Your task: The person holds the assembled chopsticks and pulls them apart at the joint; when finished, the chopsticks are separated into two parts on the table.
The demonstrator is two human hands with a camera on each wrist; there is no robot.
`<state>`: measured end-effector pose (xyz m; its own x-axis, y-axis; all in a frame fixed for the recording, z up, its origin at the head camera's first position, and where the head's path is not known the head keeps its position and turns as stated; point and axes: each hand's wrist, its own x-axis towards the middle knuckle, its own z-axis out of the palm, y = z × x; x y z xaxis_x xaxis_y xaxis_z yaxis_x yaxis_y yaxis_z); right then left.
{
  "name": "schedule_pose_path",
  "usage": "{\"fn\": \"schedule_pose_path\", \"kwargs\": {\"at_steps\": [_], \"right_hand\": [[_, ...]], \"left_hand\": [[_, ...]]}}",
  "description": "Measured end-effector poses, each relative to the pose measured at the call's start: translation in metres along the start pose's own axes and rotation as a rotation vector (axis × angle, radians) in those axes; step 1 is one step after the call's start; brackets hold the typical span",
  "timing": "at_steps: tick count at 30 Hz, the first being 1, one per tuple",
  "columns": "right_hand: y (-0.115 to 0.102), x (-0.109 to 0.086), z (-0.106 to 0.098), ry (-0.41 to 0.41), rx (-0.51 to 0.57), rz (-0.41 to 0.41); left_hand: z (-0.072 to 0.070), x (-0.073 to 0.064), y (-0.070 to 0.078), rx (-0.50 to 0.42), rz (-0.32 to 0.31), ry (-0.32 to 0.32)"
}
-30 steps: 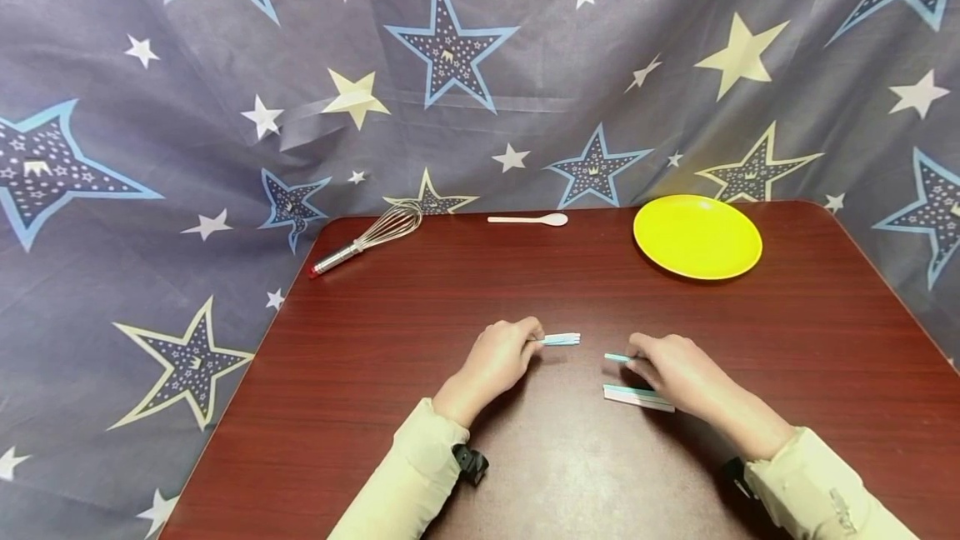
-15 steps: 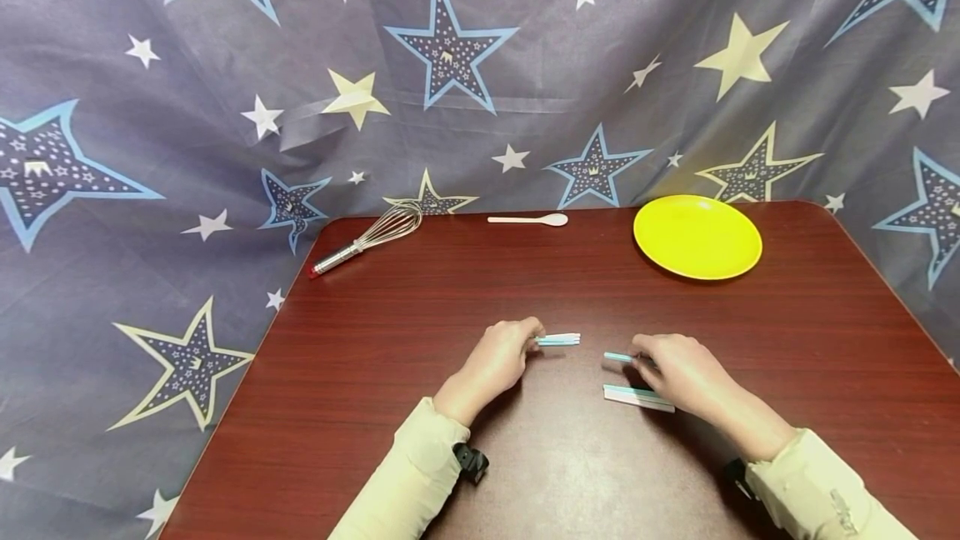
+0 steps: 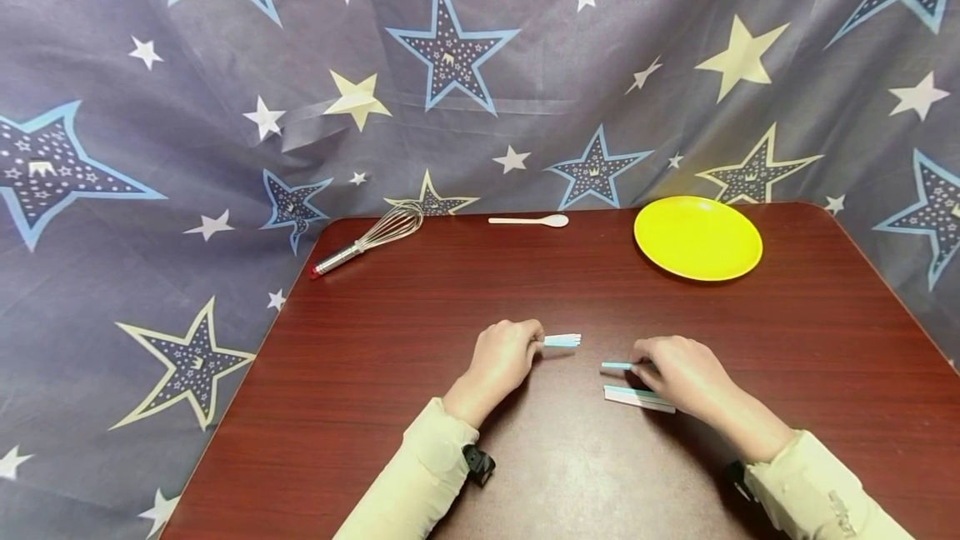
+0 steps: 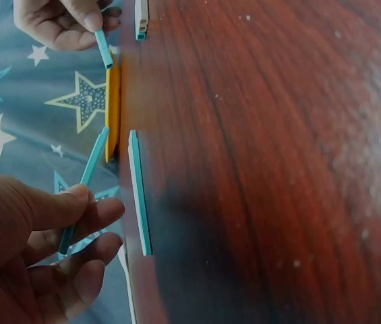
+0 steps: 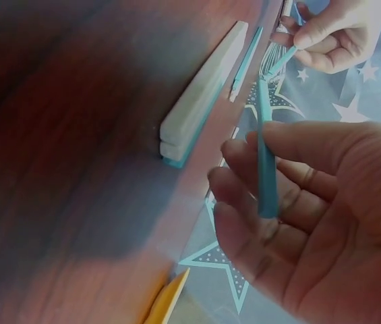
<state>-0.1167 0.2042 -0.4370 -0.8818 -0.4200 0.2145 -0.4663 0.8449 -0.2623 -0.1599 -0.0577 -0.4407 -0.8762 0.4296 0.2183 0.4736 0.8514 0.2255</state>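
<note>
My left hand (image 3: 501,359) pinches a slim teal stick (image 4: 93,160) between thumb and fingers, above the table. Beneath it, a teal-and-white strip (image 4: 138,192) lies on the wood, apart from the hand. My right hand (image 3: 681,369) pinches another teal stick (image 5: 266,152), its end pointing towards the left hand's stick (image 5: 282,63). In the head view the two held sticks are apart. Just nearer than the right hand, a white-and-teal bar (image 3: 633,397) rests on the table; a seam shows along its end in the right wrist view. The exact kind of these pieces cannot be told.
Along the back of the reddish-brown table (image 3: 360,407) lie a wire whisk (image 3: 375,234) at left, a white spoon (image 3: 529,221) mid-way and a yellow plate (image 3: 697,237) at right. A starry grey curtain (image 3: 480,140) hangs behind.
The stick in my right hand has come slightly nearer and to the left. My left forearm has shifted a little rightward. The bar on the table has stayed put.
</note>
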Motion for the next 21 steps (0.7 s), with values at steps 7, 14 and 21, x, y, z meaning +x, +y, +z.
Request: {"fn": "schedule_pose_path", "kwargs": {"at_steps": [7, 14, 21], "right_hand": [[0.0011, -0.0006, 0.0044, 0.017, 0.003, -0.043], [0.0019, -0.0013, 0.0062, 0.009, 0.007, -0.061], [0.0038, -0.0023, 0.0071, -0.003, 0.01, -0.07]], "left_hand": [[0.0045, 0.0016, 0.0019, 0.039, -0.017, -0.003], [0.0065, 0.0031, 0.0013, 0.069, -0.001, 0.012], [0.0078, 0.0047, 0.0026, 0.077, 0.006, 0.014]]}}
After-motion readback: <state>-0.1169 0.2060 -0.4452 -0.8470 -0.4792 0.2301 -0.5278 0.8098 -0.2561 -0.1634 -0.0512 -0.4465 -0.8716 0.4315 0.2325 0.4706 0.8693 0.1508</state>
